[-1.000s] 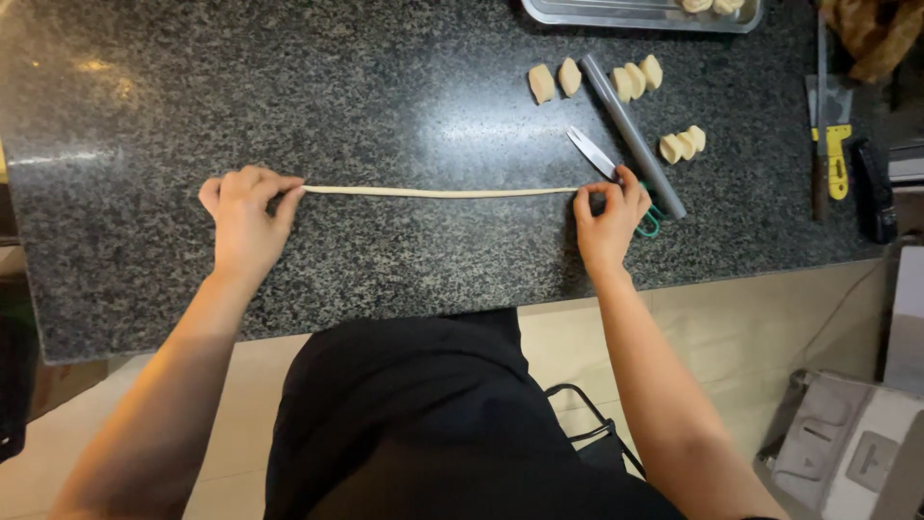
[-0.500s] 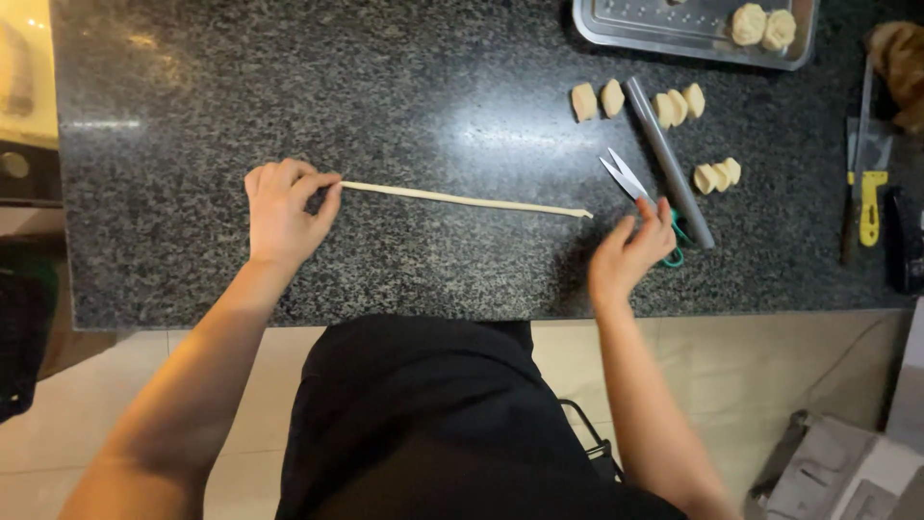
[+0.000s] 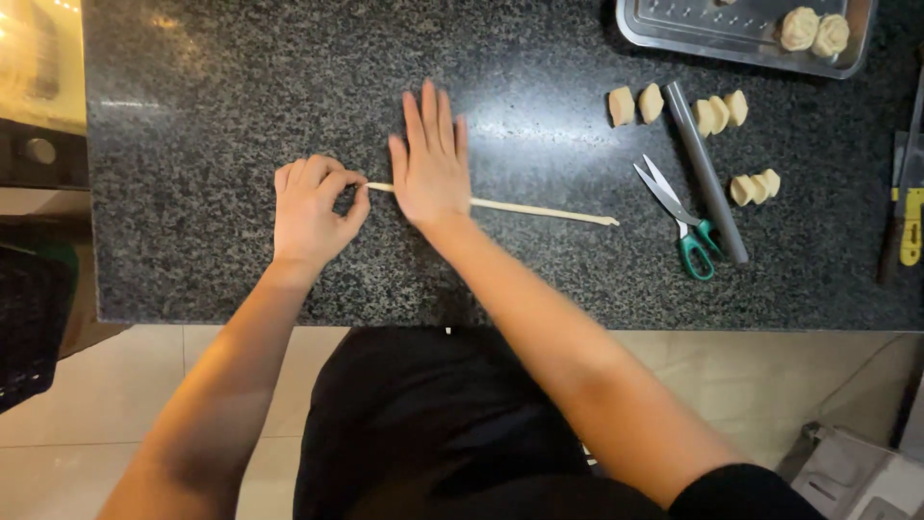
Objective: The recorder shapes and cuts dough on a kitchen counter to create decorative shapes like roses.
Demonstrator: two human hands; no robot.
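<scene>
Nearest the person, at the front part of the dark speckled table (image 3: 192, 116), the left hand (image 3: 310, 207) is curled into a loose fist with thumb and fingertips pinched on the left end of a thin dough rope (image 3: 539, 209). Just beside it the right hand (image 3: 433, 164) lies flat and fully open, fingers together and pointing away, its palm pressed down on the rope near that same end and gripping nothing. The rope lies on the table with its long axis running left to right, tilted a little toward the person at the right, where its free tip points at the scissors (image 3: 679, 217). It already looks rolled out long and even; as a judgement, the thinning is mostly done, while cutting and shaping seem left. Past the tip stands a grey rod (image 3: 705, 169) with small dough pieces (image 3: 636, 104) on either side, and farthest off a metal tray (image 3: 674, 29) holds two shaped pieces.
</scene>
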